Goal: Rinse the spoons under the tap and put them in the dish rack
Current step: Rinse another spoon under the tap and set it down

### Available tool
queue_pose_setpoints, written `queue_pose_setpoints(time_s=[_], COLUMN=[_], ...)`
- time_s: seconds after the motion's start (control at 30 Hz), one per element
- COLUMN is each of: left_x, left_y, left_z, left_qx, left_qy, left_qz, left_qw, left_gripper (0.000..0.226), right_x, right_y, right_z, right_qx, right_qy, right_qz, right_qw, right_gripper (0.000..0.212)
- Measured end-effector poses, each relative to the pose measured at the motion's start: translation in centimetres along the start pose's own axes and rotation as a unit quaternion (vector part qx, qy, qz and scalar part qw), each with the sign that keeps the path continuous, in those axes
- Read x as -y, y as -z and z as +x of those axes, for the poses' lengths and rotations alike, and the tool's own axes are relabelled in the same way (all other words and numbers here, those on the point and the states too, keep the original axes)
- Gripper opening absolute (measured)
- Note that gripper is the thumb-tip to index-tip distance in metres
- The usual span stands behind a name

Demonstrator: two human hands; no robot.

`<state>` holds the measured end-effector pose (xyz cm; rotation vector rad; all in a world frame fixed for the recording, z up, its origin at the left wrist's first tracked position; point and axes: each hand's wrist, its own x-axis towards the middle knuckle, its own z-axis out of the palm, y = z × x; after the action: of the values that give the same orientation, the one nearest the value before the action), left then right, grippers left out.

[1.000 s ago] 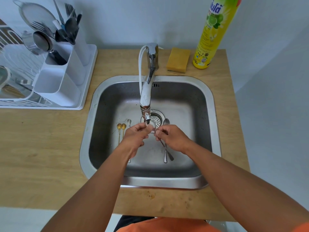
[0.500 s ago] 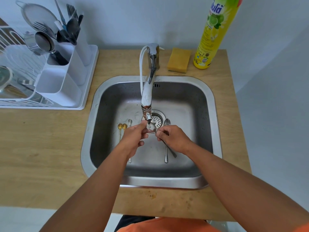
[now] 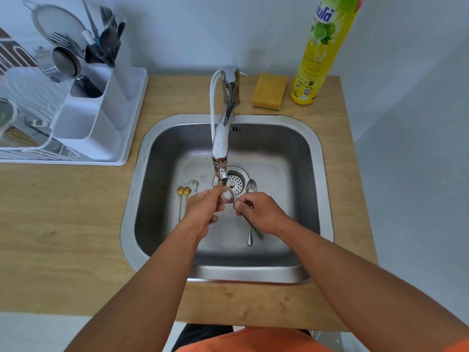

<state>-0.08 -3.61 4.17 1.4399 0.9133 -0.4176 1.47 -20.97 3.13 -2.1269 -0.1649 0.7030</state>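
Note:
A silver spoon [image 3: 227, 195] is held bowl-up right under the tap [image 3: 220, 146] spout. My right hand [image 3: 258, 212] pinches its handle, and my left hand [image 3: 204, 208] has its fingers on the spoon's bowl. On the floor of the steel sink [image 3: 314, 179] lie two gold spoons [image 3: 183, 196] and a small silver spoon [image 3: 195, 185] at the left. Another silver spoon [image 3: 251, 189] lies right of the drain, partly under my right hand. The white dish rack [image 3: 83, 133] stands at the back left, its cutlery holder full of utensils.
A yellow sponge [image 3: 269, 94] and a tall yellow dish-soap bottle [image 3: 319, 52] stand behind the sink at the right. The wooden counter [image 3: 58, 232] surrounds the sink. A wall runs close behind the tap and rack.
My left hand's fingers have shifted up onto the spoon's bowl beneath the spout. Both hands stay in nearly the same place.

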Motion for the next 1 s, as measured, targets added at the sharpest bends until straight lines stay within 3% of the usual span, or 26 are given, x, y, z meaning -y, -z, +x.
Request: queue_pose_setpoints(time_s=[0.1,0.27,0.37,0.5,0.6,0.77,1.0], left_x=[0.0,0.8,1.1,0.7,0.3,-0.6,-1.1], left_y=[0.2,1.6,2.1,2.3,1.9,0.3,-1.1], left_z=[0.2,0.4,0.5,0.2,0.0,-0.2,-0.9], left_qx=[-0.003,0.063,0.107,0.119,0.087,-0.001,-0.074], left_qy=[0.005,0.008,-0.005,0.008,0.011,-0.038,-0.099], left_qz=[-0.013,-0.018,0.005,0.037,0.048,0.000,0.007], left_qw=[1.000,0.998,0.994,0.992,0.995,0.999,0.992], left_gripper=[0.036,0.035,0.022,0.021,0.035,0.022,0.020], right_x=[0.0,-0.2,-0.4,-0.7,-0.5,0.2,1.4], right_y=[-0.1,0.0,0.1,0.2,0.1,-0.7,-0.8], right_z=[0.1,0.0,-0.1,-0.2,-0.2,0.1,0.0], right_qx=[-0.003,-0.007,-0.006,0.001,0.010,-0.028,-0.103], right_qy=[-0.004,-0.007,-0.014,-0.012,-0.007,-0.006,0.007], right_qz=[0.004,0.004,0.002,0.000,0.006,0.023,-0.146], right_qw=[1.000,1.000,1.000,1.000,1.000,0.999,0.984], right_gripper=[0.027,0.025,0.024,0.024,0.022,0.014,0.018])
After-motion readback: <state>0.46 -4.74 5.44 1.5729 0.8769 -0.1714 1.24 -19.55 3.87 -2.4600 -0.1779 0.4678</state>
